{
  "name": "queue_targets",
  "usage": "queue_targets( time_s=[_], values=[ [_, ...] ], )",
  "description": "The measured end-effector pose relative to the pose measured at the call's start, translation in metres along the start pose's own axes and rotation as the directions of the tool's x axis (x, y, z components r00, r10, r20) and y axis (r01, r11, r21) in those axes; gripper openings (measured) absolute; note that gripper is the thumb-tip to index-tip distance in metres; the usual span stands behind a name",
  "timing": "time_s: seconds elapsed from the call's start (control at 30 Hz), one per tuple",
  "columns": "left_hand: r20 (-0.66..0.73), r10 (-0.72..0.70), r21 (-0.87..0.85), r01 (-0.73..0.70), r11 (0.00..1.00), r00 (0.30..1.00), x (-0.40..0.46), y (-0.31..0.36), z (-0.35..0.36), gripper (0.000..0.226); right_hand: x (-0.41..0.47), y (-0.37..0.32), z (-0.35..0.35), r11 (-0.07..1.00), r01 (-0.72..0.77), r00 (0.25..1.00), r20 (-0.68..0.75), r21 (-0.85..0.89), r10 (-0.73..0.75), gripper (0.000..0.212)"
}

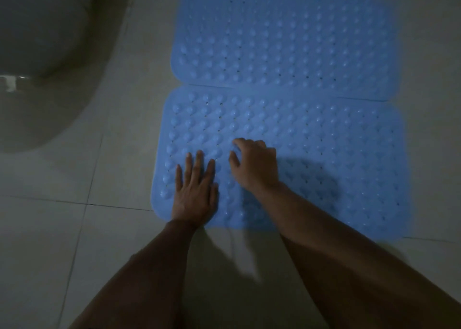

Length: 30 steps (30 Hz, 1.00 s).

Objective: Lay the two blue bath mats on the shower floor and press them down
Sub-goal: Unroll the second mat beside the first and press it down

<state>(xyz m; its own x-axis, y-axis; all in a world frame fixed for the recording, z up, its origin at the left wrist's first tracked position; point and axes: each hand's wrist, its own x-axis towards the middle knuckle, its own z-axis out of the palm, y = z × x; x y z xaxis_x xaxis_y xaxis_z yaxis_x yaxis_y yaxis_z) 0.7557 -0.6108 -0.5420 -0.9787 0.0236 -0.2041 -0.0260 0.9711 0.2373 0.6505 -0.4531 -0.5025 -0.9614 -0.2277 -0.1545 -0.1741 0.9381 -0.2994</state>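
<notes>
Fingers (197, 164) flat on near mat (324, 154)

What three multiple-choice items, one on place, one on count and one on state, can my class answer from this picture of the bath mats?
1. Where does the left hand rest?
A. on the near mat
B. on the far mat
C. on the bare tiled floor

2. How many blue mats lie on the floor?
A. one
B. two
C. three

3. How is the right hand held?
A. flat, fingers straight
B. fingers curled, tips on the mat
C. raised well clear

Key: 1 A, its palm lies flat near that mat's left end; 2 B, two lie edge to edge; 3 B, the fingers bend down.
</notes>
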Motion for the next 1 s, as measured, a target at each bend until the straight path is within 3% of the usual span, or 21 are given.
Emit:
queue_targets(
  time_s=[0.17, 0.4, 0.53, 0.63, 0.73, 0.77, 0.83, 0.93, 1.0],
  values=[
    [0.008, 0.031, 0.178, -0.032, 0.984, 0.999, 0.000, 0.008, 0.016, 0.082, 0.005, 0.012, 0.003, 0.990, 0.043, 0.997, -0.068, 0.136, -0.034, 0.036],
    [-0.002, 0.032, 0.132, -0.032, 0.991, 0.999, 0.001, 0.010, 0.018, 0.089, -0.001, 0.031, 0.012, 0.976, 0.114, 0.982, -0.172, 0.187, -0.081, 0.026],
    [0.063, 0.011, 0.094, -0.017, 0.995, 0.998, 0.003, 0.015, 0.013, 0.096, 0.000, 0.032, 0.016, 0.981, 0.159, 0.980, -0.137, 0.112, -0.143, 0.026],
    [0.149, 0.017, -0.006, -0.017, 1.000, 0.989, 0.006, 0.011, 0.000, 0.082, 0.001, 0.014, 0.014, 0.979, 0.150, 0.983, -0.124, 0.136, -0.133, 0.026],
    [-0.014, 0.090, -0.105, -0.091, 0.990, 0.996, 0.015, -0.016, -0.028, 0.051, 0.004, -0.018, 0.013, 0.959, 0.170, 0.977, -0.168, 0.226, -0.133, 0.025],
    [-0.105, 0.066, -0.112, -0.078, 0.991, 0.992, 0.021, -0.028, -0.037, 0.044, 0.005, -0.030, 0.014, 0.951, 0.189, 0.974, -0.171, 0.243, -0.149, 0.027],
    [-0.209, -0.116, -0.153, 0.084, 0.985, 0.971, 0.029, -0.053, -0.050, 0.039, 0.004, -0.052, 0.023, 0.942, 0.238, 0.966, -0.154, 0.236, -0.206, 0.029],
    [-0.220, -0.435, -0.246, 0.382, 0.891, 0.873, 0.021, -0.085, -0.060, 0.044, -0.018, -0.085, 0.055, 0.942, 0.305, 0.952, -0.027, 0.143, -0.304, 0.046],
    [-0.197, -0.530, -0.239, 0.484, 0.842, 0.825, 0.010, -0.105, -0.063, 0.046, -0.038, -0.107, 0.076, 0.927, 0.373, 0.921, 0.101, 0.043, -0.376, 0.062]
  ],
)
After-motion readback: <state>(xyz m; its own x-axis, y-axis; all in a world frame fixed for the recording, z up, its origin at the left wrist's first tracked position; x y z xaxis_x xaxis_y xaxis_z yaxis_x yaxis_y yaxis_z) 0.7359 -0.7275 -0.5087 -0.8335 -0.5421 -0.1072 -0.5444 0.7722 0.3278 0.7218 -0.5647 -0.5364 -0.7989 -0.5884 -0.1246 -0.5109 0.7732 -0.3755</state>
